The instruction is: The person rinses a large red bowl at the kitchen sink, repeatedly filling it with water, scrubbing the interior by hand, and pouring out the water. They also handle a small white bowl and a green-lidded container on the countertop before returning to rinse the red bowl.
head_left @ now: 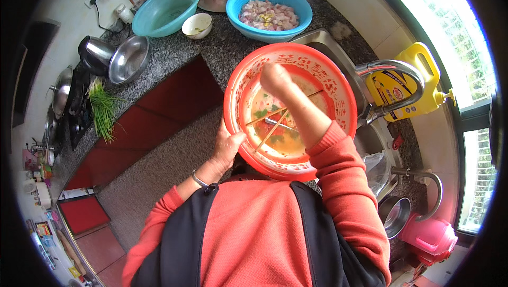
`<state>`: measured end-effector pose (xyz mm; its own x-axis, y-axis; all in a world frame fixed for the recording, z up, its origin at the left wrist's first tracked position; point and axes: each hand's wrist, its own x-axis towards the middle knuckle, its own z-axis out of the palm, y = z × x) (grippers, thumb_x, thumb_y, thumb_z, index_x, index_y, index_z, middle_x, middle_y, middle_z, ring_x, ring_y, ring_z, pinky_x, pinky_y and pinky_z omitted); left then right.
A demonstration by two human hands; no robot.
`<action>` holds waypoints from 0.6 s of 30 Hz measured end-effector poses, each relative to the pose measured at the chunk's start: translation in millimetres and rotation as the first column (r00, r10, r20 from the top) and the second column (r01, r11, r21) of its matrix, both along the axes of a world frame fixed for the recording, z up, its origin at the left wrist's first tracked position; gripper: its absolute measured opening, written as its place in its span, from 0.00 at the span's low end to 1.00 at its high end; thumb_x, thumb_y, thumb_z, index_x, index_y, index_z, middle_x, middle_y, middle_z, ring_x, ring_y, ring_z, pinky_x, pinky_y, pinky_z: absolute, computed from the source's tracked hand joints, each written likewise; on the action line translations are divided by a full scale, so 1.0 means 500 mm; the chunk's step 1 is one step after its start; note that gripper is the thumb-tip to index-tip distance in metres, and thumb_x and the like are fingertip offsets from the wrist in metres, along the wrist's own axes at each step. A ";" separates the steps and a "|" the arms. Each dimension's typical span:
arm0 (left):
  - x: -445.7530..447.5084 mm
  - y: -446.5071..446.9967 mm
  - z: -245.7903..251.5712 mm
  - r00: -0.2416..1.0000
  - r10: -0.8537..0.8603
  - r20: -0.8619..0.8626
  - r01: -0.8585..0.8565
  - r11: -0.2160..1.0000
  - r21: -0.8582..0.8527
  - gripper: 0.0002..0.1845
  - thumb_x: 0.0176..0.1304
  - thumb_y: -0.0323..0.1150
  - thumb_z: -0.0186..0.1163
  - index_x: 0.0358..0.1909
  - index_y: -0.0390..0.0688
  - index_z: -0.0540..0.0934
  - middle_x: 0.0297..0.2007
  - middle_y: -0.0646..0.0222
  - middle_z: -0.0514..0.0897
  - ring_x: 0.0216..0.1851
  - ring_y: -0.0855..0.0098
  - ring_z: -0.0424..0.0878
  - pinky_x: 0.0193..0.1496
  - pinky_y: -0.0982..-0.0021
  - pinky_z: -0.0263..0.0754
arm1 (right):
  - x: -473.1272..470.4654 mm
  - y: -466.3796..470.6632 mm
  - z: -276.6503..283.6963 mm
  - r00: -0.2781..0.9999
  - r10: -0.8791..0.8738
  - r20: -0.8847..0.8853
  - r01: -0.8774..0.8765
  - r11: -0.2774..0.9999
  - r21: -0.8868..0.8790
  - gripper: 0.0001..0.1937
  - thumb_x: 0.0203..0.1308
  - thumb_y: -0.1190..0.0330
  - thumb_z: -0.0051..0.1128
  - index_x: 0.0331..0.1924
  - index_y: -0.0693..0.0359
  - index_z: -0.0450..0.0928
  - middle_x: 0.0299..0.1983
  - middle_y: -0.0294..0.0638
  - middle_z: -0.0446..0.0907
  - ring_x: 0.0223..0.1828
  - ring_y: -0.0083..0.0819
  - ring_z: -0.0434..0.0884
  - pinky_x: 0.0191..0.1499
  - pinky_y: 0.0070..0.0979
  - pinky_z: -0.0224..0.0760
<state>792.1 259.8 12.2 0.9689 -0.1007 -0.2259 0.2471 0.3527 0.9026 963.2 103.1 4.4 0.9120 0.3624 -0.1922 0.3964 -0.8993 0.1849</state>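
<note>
In front of me a red plastic basin (347,88) with a white patterned inner wall overlaps the sink's near edge. My left hand (228,144) grips its left rim, thumb over the top. Inside lies cloudy liquid (285,138) with bits of green leaf and red specks. Wooden chopsticks (272,131) cross in it, beside a metal utensil (279,124), perhaps a spoon. My right hand (274,77) is curled over the far left part of the basin. Its fingers point down and are hidden, so I cannot tell whether it holds anything.
A blue basket of cut meat (270,15) stands on the granite counter (178,57), near a teal basin (166,9) and a white bowl (197,26). Right of me are the tap (416,82), a yellow detergent jug (401,84) and the sink (329,47). Green onions (101,108) lie left.
</note>
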 end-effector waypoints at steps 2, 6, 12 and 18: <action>0.001 0.005 -0.004 1.000 -0.013 -0.021 0.012 1.000 -0.029 0.36 0.52 0.20 0.51 0.67 0.40 0.61 0.58 0.62 0.73 0.59 0.69 0.72 0.63 0.67 0.67 | 0.029 -0.035 0.012 0.994 -0.069 -0.081 0.070 0.998 0.008 0.09 0.57 0.72 0.51 0.35 0.60 0.84 0.38 0.50 0.85 0.41 0.41 0.86 0.38 0.35 0.81; 0.005 0.006 -0.006 1.000 -0.020 0.021 0.020 1.000 -0.019 0.36 0.51 0.20 0.51 0.67 0.40 0.61 0.58 0.62 0.73 0.59 0.69 0.72 0.63 0.67 0.67 | 0.040 -0.038 0.004 0.913 -0.364 -0.185 0.407 0.839 0.360 0.11 0.55 0.72 0.52 0.39 0.62 0.85 0.42 0.50 0.84 0.45 0.44 0.85 0.48 0.35 0.79; 0.010 0.004 0.002 0.998 -0.030 0.062 0.030 1.000 0.000 0.37 0.51 0.22 0.52 0.67 0.40 0.60 0.59 0.62 0.72 0.60 0.69 0.71 0.63 0.67 0.66 | 0.029 0.041 0.006 0.938 -0.073 -0.339 0.113 0.989 0.098 0.10 0.55 0.69 0.54 0.34 0.64 0.85 0.32 0.49 0.85 0.35 0.37 0.87 0.43 0.31 0.80; 0.004 0.002 0.015 0.997 -0.021 0.070 0.017 0.998 0.065 0.37 0.48 0.20 0.51 0.67 0.39 0.60 0.57 0.62 0.73 0.58 0.71 0.71 0.61 0.68 0.68 | 0.002 0.060 0.065 0.691 -0.200 -0.695 0.657 0.576 0.487 0.12 0.62 0.76 0.44 0.33 0.70 0.82 0.28 0.52 0.84 0.26 0.37 0.87 0.27 0.30 0.82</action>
